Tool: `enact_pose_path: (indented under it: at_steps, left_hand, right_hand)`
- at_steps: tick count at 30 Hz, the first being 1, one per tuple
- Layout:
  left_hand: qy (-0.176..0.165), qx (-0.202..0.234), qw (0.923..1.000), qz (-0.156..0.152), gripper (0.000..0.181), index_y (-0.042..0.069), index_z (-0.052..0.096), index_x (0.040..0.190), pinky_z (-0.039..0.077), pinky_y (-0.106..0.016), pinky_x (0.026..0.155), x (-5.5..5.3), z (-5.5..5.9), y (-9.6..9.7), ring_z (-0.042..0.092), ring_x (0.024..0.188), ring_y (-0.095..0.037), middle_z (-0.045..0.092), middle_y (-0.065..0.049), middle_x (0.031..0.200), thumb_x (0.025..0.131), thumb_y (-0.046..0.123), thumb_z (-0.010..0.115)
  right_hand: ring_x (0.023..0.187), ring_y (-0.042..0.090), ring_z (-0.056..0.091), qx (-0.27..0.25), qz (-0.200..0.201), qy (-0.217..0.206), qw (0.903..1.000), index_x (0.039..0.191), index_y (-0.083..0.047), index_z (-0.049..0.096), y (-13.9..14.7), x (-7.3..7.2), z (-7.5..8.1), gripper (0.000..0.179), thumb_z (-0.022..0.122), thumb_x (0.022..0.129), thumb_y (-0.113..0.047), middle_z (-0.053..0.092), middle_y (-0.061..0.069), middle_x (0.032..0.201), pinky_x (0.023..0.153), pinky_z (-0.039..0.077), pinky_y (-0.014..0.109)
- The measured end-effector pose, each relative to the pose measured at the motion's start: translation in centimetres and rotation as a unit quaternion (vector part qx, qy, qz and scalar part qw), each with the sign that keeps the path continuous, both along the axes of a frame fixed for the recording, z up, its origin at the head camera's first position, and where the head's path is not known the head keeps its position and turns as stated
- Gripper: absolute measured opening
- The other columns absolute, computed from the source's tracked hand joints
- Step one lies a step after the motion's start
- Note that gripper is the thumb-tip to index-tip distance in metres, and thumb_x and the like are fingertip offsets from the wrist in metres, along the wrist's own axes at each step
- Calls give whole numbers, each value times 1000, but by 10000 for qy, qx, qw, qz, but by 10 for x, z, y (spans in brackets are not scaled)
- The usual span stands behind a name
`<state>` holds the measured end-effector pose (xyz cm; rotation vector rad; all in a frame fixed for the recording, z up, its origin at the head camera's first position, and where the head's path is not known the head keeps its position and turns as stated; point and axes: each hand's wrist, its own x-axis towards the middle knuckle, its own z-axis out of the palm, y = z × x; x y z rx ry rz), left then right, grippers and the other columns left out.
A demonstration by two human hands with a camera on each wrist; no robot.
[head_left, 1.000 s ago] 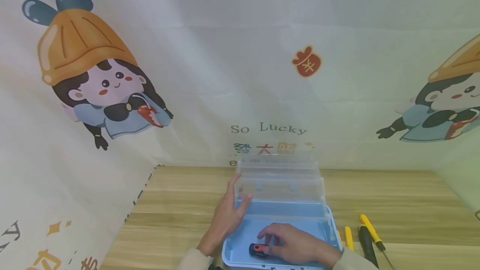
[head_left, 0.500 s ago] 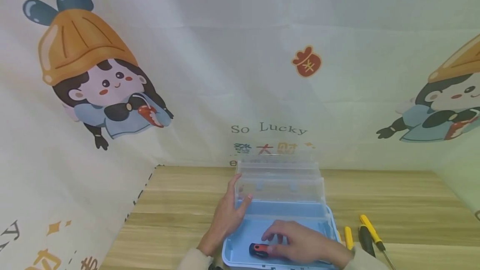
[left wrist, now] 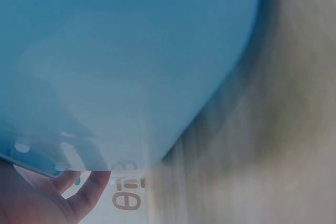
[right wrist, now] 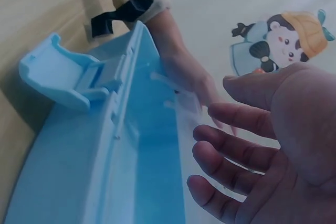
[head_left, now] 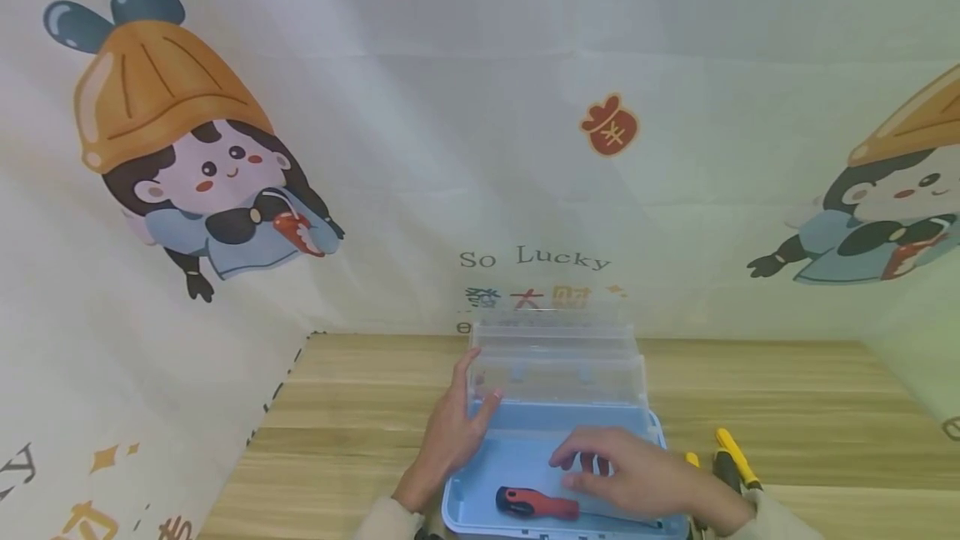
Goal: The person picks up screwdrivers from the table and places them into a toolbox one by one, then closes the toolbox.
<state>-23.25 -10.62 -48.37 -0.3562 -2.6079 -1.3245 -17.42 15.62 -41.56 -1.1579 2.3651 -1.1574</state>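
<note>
A screwdriver with a red and black handle [head_left: 551,507] lies along the front of the blue toolbox [head_left: 540,417], its shaft running right. Above it hovers my right hand [head_left: 630,469], fingers loosely bent and holding nothing; in the right wrist view the same hand [right wrist: 283,129] shows a bare palm beside the box wall [right wrist: 152,108]. The toolbox's clear lid [head_left: 558,382] stands raised at the back. My left hand [head_left: 453,432] holds its left edge, thumb in front and fingers along the outside. The left wrist view is mostly filled by the blue box side [left wrist: 131,66].
Right of the toolbox, partly behind my right forearm, lie a yellow-handled screwdriver [head_left: 737,455], a black handle [head_left: 726,471] and another yellow handle [head_left: 692,460]. A blue latch [right wrist: 58,72] hangs out from the box front. Printed cloth [head_left: 420,148] walls the wooden table [head_left: 360,407].
My right hand has let go of the screwdriver and lifted away to the right, uncovering its handle and shaft. The left hand stays at the lid.
</note>
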Motion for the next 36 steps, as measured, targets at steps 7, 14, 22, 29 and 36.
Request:
enact_pose_path:
  at_steps: [7,14,22,29,36]
  left_hand:
    - [-45,22,10000,3,63,33,23,154,49,-62,93,-1,0,-1,63,114,-36,59,-19,135,100,47,52]
    - [-11,-6,10000,25,64,32,24,154,50,-61,92,-1,-1,0,64,112,-35,60,-18,133,100,47,52]
    - [-7,1,10000,43,63,33,23,154,50,-61,91,-1,-1,1,64,111,-34,60,-18,133,100,47,52]
    - [-5,82,9999,66,64,30,26,154,45,-66,95,1,2,1,60,118,-41,60,-19,134,99,48,52]
    - [-9,22,10000,85,64,29,25,154,46,-65,94,1,1,1,62,116,-39,60,-19,134,99,48,51]
  right_hand:
    - [85,0,55,-172,-172,367,9990,114,-15,68,16,0,6,19,59,100,-24,67,-8,102,70,51,22]
    - [86,3,57,-224,-503,387,9977,113,-18,68,34,2,7,17,59,100,-24,67,-10,105,71,51,24]
    - [87,3,57,-78,-941,454,9945,115,-15,68,54,7,10,20,60,100,-25,69,-5,106,71,52,24]
    - [87,2,58,-62,-1074,394,9934,117,-11,67,72,9,8,21,58,100,-19,69,0,108,69,53,24]
    - [89,4,58,-182,-1186,310,9923,121,-9,65,93,15,1,23,57,101,-13,69,5,111,69,53,24]
